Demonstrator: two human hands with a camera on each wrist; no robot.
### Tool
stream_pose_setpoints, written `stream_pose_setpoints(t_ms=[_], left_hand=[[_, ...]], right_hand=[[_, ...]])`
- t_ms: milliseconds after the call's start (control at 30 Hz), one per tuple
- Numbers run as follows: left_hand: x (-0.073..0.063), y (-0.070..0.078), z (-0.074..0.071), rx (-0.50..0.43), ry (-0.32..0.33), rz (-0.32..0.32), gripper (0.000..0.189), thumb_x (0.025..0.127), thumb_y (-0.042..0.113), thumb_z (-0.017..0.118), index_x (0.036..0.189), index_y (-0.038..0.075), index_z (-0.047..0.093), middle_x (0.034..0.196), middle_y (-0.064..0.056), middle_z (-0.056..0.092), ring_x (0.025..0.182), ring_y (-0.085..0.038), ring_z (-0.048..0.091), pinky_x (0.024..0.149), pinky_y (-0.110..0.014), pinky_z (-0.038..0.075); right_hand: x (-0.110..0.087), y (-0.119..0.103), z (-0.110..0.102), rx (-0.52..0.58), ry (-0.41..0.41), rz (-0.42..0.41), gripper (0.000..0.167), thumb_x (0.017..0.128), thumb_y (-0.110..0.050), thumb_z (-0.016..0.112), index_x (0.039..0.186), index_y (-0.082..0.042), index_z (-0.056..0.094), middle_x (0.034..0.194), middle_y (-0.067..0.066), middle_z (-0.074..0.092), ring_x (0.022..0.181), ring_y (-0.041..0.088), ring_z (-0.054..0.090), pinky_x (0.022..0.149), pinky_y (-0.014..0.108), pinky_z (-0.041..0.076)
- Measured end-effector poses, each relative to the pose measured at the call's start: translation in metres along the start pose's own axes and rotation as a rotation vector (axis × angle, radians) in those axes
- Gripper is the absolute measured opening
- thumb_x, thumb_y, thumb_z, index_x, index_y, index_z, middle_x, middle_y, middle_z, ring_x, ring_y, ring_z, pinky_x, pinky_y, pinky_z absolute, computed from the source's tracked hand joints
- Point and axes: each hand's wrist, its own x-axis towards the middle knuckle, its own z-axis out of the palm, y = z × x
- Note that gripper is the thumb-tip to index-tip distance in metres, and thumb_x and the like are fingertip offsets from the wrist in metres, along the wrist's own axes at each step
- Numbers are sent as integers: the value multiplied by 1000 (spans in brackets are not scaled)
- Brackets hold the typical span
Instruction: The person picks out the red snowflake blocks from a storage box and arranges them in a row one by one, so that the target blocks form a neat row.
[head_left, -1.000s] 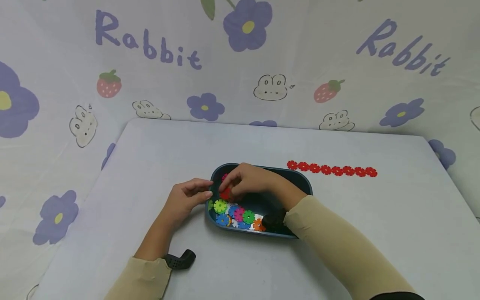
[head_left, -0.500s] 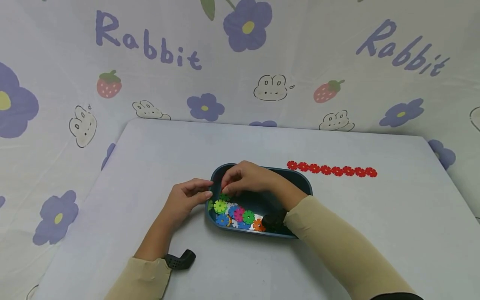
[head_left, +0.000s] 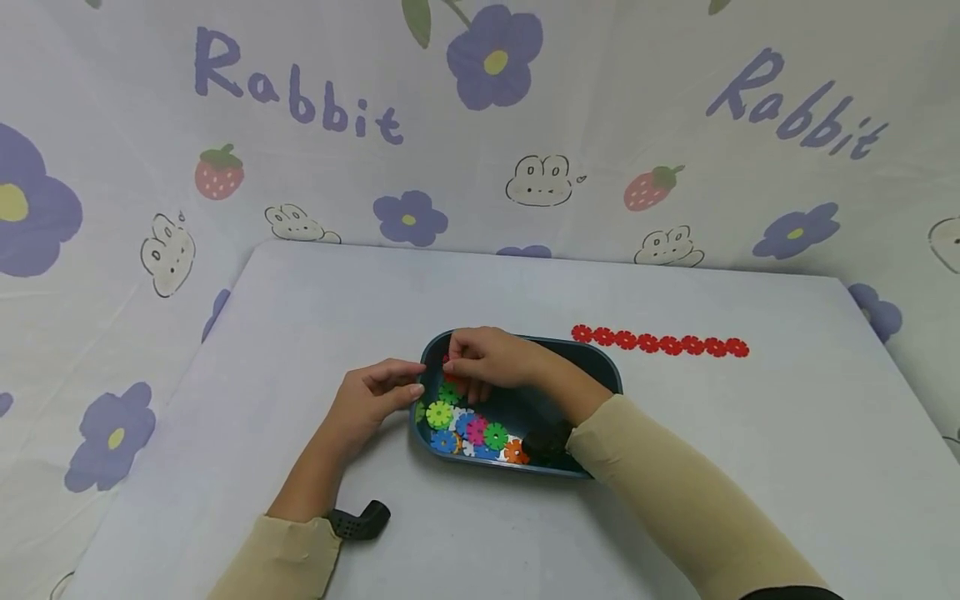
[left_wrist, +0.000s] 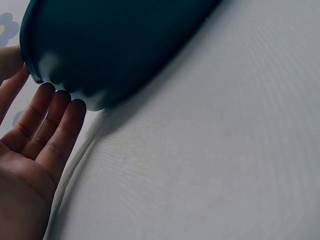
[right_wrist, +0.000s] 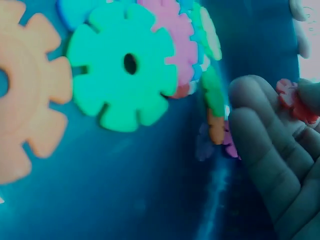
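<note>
Pinched between the thumb and index finger of my right hand is a red flower-shaped plastic disc. That hand is inside the left part of a dark teal tray, its other fingers loosely bent in the right wrist view. My left hand touches the tray's left end from outside, fingers fairly straight with the tips at the wall. Under the right hand lie more notched discs, among them a lime one, a green one and an orange one.
Several red discs form a straight row on the white table, behind and right of the tray. A printed cloth hangs behind the table. My right forearm crosses the tray's right side.
My right hand dips among the discs, then rises slightly with the red disc and its lower fingers spread out. The left hand and tray stay put; the head view shifts a little.
</note>
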Motion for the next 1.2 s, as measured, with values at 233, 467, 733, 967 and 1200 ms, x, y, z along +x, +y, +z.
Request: stream_pose_setpoints(t_ms=[233,467,733,967,1200], left_hand=[[1,-3,0,7,21,-28,39,89,19,74,123,1,65,119,-19,64,100,-14,64,82,-27,58],[1,-5,-2,-7,33,-32,39,88,19,75,122,1,66,112,-14,64,95,-14,62,80,-26,58],[4,-7,1,-8,17,-11,36,89,16,74,121,1,67,105,-6,65,92,-12,62,79,-26,58],[4,-7,1,45,28,-19,37,88,20,75,120,4,68,109,-10,66,94,-13,64,79,-26,58],[1,-5,1,53,33,-29,37,89,19,74,121,4,67,115,-17,65,96,-13,63,80,-24,57]], right_hand=[[-8,-9,-10,1,100,-65,10,93,-15,69,92,-8,62,83,10,74,68,21,69,66,29,58],[-27,-19,-30,172,260,-109,15,90,-18,73,100,-7,75,93,7,75,91,36,71,78,34,60],[-72,-6,-60,352,496,-50,40,96,-28,65,125,-1,65,116,12,72,106,25,70,88,35,56],[-122,20,-79,396,693,13,42,95,-28,65,126,0,63,103,5,75,92,19,74,85,27,56],[-161,47,-90,413,864,115,47,93,-26,67,137,-10,58,103,0,71,90,13,74,79,26,57]])
